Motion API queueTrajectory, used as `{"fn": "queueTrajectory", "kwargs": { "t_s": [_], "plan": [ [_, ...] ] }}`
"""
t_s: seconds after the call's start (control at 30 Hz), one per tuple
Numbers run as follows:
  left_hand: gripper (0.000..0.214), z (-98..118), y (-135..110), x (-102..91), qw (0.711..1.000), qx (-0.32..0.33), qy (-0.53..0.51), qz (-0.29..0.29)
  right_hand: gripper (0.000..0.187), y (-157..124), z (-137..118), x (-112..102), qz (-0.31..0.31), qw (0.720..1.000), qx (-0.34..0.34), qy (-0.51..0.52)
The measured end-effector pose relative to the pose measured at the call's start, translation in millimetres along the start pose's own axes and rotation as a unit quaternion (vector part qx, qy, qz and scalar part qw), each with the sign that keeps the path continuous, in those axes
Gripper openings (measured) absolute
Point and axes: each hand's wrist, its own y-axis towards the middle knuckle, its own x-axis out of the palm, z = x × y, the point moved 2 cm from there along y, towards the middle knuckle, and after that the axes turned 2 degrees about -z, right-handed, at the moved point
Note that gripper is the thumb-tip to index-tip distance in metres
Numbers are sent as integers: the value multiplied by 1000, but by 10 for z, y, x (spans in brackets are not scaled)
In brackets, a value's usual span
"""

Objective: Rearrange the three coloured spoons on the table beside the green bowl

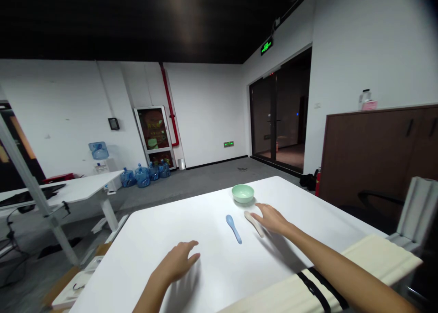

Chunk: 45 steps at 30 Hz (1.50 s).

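Observation:
On the white table lie a pale green ceramic bowl, a blue plastic spoon and a cream spoon. My right hand is spread flat and low, its fingers at the cream spoon's side, perhaps touching it. The hand does not visibly hold it. My left hand hovers empty over the table's near part, left of the blue spoon, with its fingers loosely curled. The bowl stands beyond both spoons, and its inside is hidden from this angle.
A cream padded roll with black straps lies along the table's near right edge. A white desk stands to the left, with a metal pole in front of it. Blue water jugs sit on the floor beyond, and a brown cabinet stands right.

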Motion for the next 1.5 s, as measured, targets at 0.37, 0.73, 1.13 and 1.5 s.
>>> {"fn": "queueTrajectory", "kwargs": {
  "t_s": [0.37,0.73,1.13,1.5],
  "plan": [
    [57,15,-22,-21,1000,-5,5,-2,43,282,-1,121,-137,983,74,-99],
    [56,29,-62,-39,1000,1,13,9,42,249,-25,395,-149,979,81,-110],
    [55,41,-65,-43,1000,-3,11,3,51,243,-85,158,-46,991,75,-104],
    [56,19,-46,-31,1000,-2,6,12,80,161,42,45,6,998,23,-49]
  ]
}}
